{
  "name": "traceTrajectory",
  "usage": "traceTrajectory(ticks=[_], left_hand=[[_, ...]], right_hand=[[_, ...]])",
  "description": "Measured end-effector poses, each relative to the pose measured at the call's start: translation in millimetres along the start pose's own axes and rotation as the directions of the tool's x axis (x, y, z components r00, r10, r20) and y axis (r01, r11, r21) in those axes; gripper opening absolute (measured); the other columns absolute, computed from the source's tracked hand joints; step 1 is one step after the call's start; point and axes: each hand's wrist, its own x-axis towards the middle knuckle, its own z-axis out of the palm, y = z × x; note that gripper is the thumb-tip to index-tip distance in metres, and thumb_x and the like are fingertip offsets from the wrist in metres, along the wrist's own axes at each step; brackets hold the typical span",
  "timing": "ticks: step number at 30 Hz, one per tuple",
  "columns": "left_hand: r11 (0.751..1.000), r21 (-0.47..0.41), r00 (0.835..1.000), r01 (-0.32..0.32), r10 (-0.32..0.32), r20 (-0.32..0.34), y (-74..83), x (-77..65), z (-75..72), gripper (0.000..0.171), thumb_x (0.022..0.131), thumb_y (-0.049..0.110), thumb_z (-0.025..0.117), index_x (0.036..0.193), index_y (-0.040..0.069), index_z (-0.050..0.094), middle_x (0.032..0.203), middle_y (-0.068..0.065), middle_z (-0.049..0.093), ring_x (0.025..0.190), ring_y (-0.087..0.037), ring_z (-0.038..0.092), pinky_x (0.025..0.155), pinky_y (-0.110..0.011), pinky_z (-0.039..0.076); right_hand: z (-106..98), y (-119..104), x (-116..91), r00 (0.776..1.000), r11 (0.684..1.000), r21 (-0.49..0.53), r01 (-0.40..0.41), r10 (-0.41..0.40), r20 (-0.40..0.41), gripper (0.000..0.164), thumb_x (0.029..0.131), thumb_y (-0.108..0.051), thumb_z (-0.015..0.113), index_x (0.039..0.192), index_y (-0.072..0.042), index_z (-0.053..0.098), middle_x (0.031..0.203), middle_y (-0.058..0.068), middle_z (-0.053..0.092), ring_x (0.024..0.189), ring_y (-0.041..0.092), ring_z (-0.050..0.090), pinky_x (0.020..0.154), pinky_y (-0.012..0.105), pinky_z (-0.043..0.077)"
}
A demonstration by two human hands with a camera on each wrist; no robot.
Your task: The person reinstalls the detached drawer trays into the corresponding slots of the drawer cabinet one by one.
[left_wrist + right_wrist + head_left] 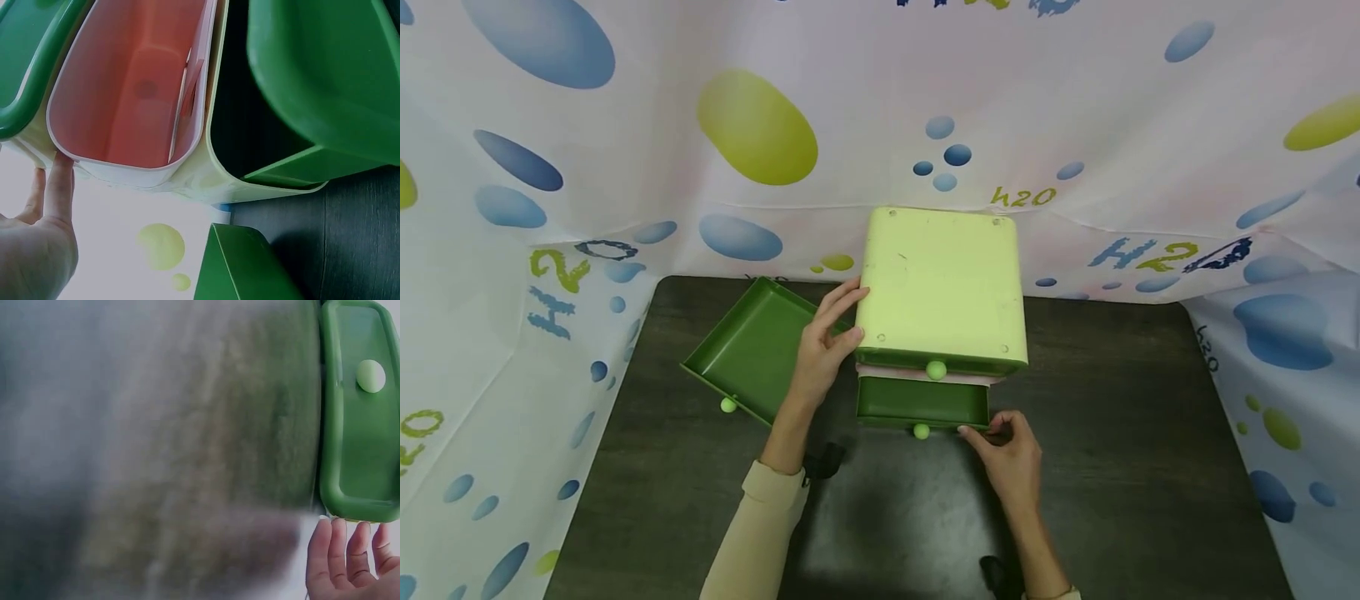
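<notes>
A pale yellow cabinet [943, 283] stands at the table's back, its top green drawer [895, 358] pushed in. Its middle slot holds a pink lining or bin [119, 94], open at the front. Below, a green drawer [917, 400] with a round light green knob juts out of the bottom slot. My left hand [820, 350] rests its extended fingers against the cabinet's left side. At the pulled-out drawer's front right corner, my right hand [1015, 458] pinches the edge between thumb and bent fingers. In the right wrist view, its fingertips [359, 528] meet the drawer's side.
A separate green drawer [760, 350] with a knob lies at an angle on the dark table [1120, 450], left of the cabinet, partly behind my left hand. A patterned white cloth [865, 125] hangs behind and along both sides. Black devices [826, 461] sit at my wrists.
</notes>
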Motion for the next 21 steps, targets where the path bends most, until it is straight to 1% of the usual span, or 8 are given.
traceTrajectory(ticks=[4,6,8,11,15,18,21], left_hand=[[1.000,-0.003,1.000,0.005,-0.005,0.003,1.3,0.4,0.2,0.047,0.099,0.009,0.058,0.143,-0.004,0.050,0.157,-0.010,0.033,0.142,-0.026,0.034,0.079,-0.023,0.051],[1.000,-0.009,1.000,0.009,-0.009,0.003,2.0,0.2,0.4,0.046,0.098,0.003,0.055,0.143,-0.005,0.050,0.157,-0.011,0.033,0.142,-0.026,0.034,0.078,-0.022,0.051],[1.000,-0.015,1.000,0.014,-0.014,0.004,3.0,0.0,0.7,0.045,0.097,0.000,0.054,0.142,-0.006,0.050,0.157,-0.012,0.033,0.142,-0.026,0.034,0.080,-0.023,0.051],[1.000,-0.024,1.000,0.015,-0.015,0.006,3.5,-0.3,1.0,0.045,0.097,0.000,0.054,0.142,-0.007,0.049,0.156,-0.013,0.033,0.142,-0.026,0.034,0.081,-0.024,0.052],[1.000,-0.023,1.000,0.003,-0.003,0.003,1.7,-0.6,0.2,0.046,0.097,0.006,0.057,0.142,-0.005,0.050,0.156,-0.011,0.033,0.142,-0.026,0.034,0.083,-0.025,0.052],[1.000,-0.022,1.000,-0.007,0.007,0.000,0.7,-0.6,-0.4,0.047,0.098,0.011,0.059,0.142,-0.005,0.051,0.156,-0.010,0.034,0.142,-0.026,0.034,0.082,-0.025,0.052],[1.000,-0.017,1.000,-0.014,0.014,-0.002,1.1,0.2,-0.3,0.047,0.098,0.010,0.059,0.142,-0.004,0.051,0.156,-0.010,0.034,0.142,-0.027,0.034,0.082,-0.024,0.052]], right_hand=[[0.8,-1.5,4.0,1.000,1.000,-0.008,0.020,-0.020,-0.022,0.041,0.074,-0.022,0.090,0.087,-0.007,0.055,0.083,0.004,0.058,0.073,0.015,0.058,0.063,0.022,0.046],[1.1,-2.1,5.4,0.999,0.999,-0.005,0.038,-0.038,-0.025,0.040,0.074,-0.021,0.090,0.086,-0.006,0.054,0.082,0.005,0.057,0.072,0.014,0.057,0.063,0.021,0.045],[1.1,-2.7,6.4,0.999,0.999,0.005,0.049,-0.049,-0.023,0.040,0.073,-0.019,0.090,0.084,-0.006,0.054,0.081,0.005,0.055,0.070,0.014,0.056,0.061,0.020,0.044],[1.2,-2.6,8.5,0.998,0.998,0.024,0.055,-0.055,-0.020,0.040,0.074,-0.018,0.090,0.084,-0.005,0.053,0.080,0.005,0.054,0.068,0.013,0.055,0.060,0.017,0.043],[1.2,-2.1,12.4,0.999,0.998,0.043,0.051,-0.051,-0.020,0.039,0.074,-0.017,0.089,0.084,-0.005,0.053,0.080,0.006,0.055,0.068,0.013,0.056,0.060,0.015,0.043],[1.3,-2.0,15.0,0.999,0.998,0.037,0.049,-0.048,-0.021,0.040,0.074,-0.019,0.090,0.084,-0.005,0.054,0.080,0.006,0.055,0.068,0.014,0.056,0.059,0.015,0.043],[1.8,-2.3,17.8,0.999,0.999,0.026,0.046,-0.045,-0.023,0.040,0.074,-0.021,0.090,0.084,-0.006,0.054,0.080,0.006,0.056,0.068,0.014,0.056,0.060,0.016,0.042]])
